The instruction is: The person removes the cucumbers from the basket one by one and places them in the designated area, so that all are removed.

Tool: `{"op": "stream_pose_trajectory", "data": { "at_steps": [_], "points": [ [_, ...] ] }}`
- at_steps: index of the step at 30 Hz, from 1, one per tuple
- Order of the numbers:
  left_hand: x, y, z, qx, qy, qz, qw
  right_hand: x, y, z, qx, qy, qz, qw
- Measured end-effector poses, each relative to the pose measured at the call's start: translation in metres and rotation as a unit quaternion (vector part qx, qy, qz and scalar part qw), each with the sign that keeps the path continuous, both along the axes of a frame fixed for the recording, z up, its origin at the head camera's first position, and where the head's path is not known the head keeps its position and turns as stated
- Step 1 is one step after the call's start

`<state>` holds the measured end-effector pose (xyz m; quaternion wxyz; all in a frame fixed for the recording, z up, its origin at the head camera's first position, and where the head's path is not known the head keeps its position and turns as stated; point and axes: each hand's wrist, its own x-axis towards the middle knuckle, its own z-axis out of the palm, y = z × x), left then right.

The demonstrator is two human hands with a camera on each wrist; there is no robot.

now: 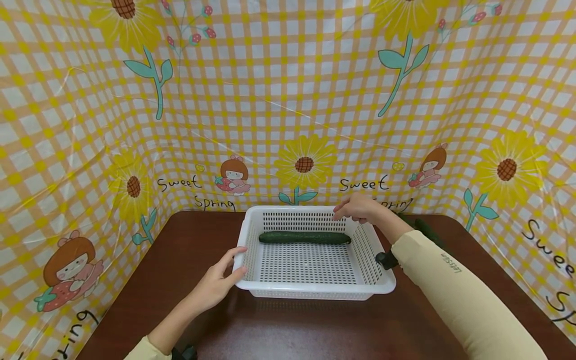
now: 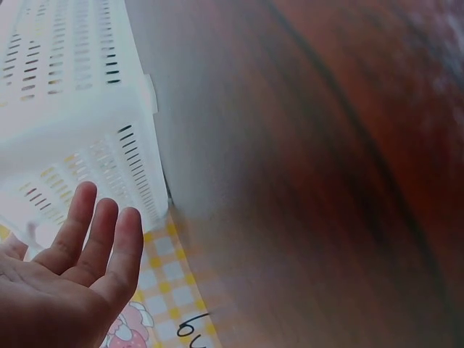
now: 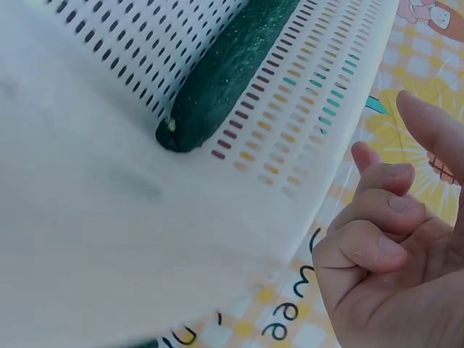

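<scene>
A white perforated plastic basket (image 1: 315, 287) stands on the dark brown table, a single green cucumber (image 1: 305, 238) lying across its floor near the back wall. At the basket's left rim is my left hand (image 1: 216, 282), its thumb and a finger at the edge. The left wrist view shows three other fingers (image 2: 125, 243) extended beside the outer wall. Over the back right corner hovers my right hand (image 1: 360, 207), fingers loosely bent and holding nothing. In the right wrist view the cucumber's end (image 3: 174, 134) shows inside the basket, apart from that hand.
More dark green cucumbers (image 1: 426, 231) lie on the table right of the basket, partly hidden by my right arm. A checked, sunflower-printed cloth (image 1: 288, 100) closes in the back and both sides. Brown tabletop (image 1: 292, 330) extends in front of the basket.
</scene>
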<state>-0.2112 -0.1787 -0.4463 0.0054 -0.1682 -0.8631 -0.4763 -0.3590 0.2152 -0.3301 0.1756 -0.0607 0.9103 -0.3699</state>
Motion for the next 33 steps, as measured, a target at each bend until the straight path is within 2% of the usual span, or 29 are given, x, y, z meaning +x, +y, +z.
{"op": "stream_pose_trajectory", "data": {
  "at_steps": [11,18,24,33],
  "points": [
    [0.0,-0.001,-0.004,0.001,0.0,-0.001,1.0,-0.014,-0.014,-0.024,-0.036,-0.046,-0.003,0.9983],
    [0.001,-0.001,-0.002,-0.001,0.004,-0.008,1.0,-0.016,-0.019,-0.034,-0.041,-0.084,-0.005,0.9956],
    [0.002,0.001,-0.001,0.001,0.005,0.0,1.0,-0.017,-0.022,-0.043,-0.056,-0.096,-0.01,0.9937],
    [0.0,0.0,-0.002,0.005,0.006,0.004,1.0,-0.021,-0.025,-0.053,-0.033,-0.106,0.006,0.9938]
  ]
}}
